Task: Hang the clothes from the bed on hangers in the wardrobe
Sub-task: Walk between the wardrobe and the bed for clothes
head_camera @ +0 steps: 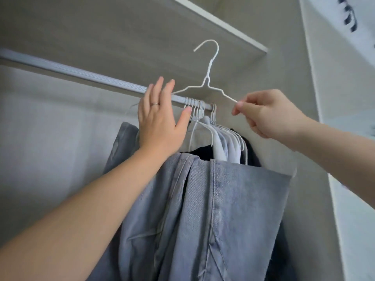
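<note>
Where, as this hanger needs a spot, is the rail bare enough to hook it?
The rail is bare left of the left hand. Right of that hand the hooks bunch tightly above the jeans, with one narrow gap between two bunches. The right hand pinches the hanger.

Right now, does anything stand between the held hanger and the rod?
Yes. Below the hanger, the rod is crowded with other hangers' hooks, and the left hand reaches across it beside them. The right hand pinches the hanger's end. Bare rod shows further left.
</note>
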